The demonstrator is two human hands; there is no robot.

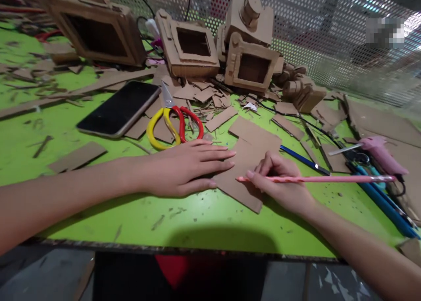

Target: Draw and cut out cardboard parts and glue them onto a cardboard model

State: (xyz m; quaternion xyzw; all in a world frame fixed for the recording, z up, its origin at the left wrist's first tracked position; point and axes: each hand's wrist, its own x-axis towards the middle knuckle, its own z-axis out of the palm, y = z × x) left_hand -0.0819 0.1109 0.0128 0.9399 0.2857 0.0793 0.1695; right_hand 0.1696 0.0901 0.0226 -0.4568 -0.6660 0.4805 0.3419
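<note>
My left hand [190, 167] lies flat, fingers stretched to the right, their tips on the left edge of a brown cardboard piece [241, 161]. In my right hand [279, 182] is a pink pencil [332, 178], pinched between thumb and fingers; its tip points left over the cardboard. Just behind my left hand rest scissors [179, 128] with one yellow and one red handle loop, blades pointing away. A blue pen-like stick [304, 159] lies beyond my right hand. A second cardboard scrap touches or overlaps the far end of the piece; I cannot tell which.
A black-screened phone [120, 108] lies left of the scissors. Cardboard camera-like models [194, 66] stand along the back among many scraps, before a perforated metal screen [315, 42]. At right are a pink glue gun [383, 154] and a blue-handled tool [383, 204]. The green table [148, 217] ends nearby.
</note>
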